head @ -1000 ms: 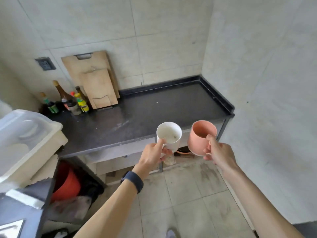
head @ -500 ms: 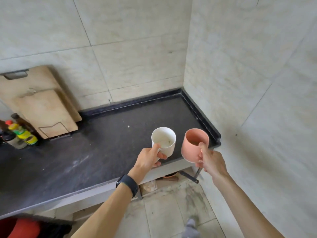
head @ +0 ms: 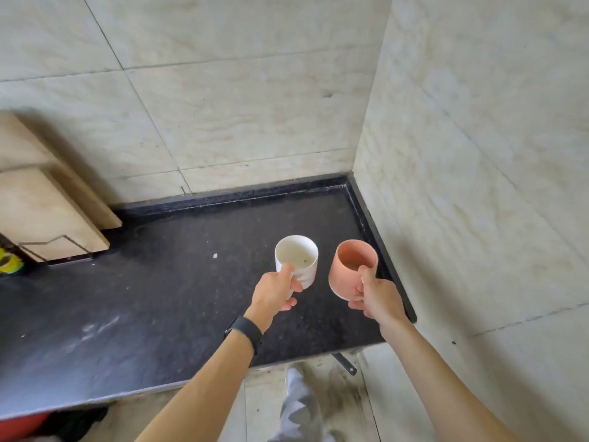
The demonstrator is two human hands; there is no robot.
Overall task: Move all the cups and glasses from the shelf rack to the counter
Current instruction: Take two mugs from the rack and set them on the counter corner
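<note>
I hold two mugs above the right end of the black counter [head: 159,298]. My left hand [head: 275,293] grips a white cup [head: 298,258] by its near side, thumb on the rim; a dark speck lies inside it. My right hand [head: 377,296] grips a pink cup [head: 347,271] the same way, thumb up against its rim. Both cups are upright, side by side and a little apart, held off the counter surface. The shelf rack is out of view.
Wooden cutting boards [head: 47,212] lean against the tiled back wall at the left, with a yellow-capped bottle [head: 9,263] beside them. A tiled side wall [head: 478,154] closes the counter's right end. A raised black lip [head: 376,237] runs along the counter's back and right edges.
I have stepped closer to the counter. Both cups have moved forward from over its front edge to above its right end. The bottles and the white bin at left have left the view.
</note>
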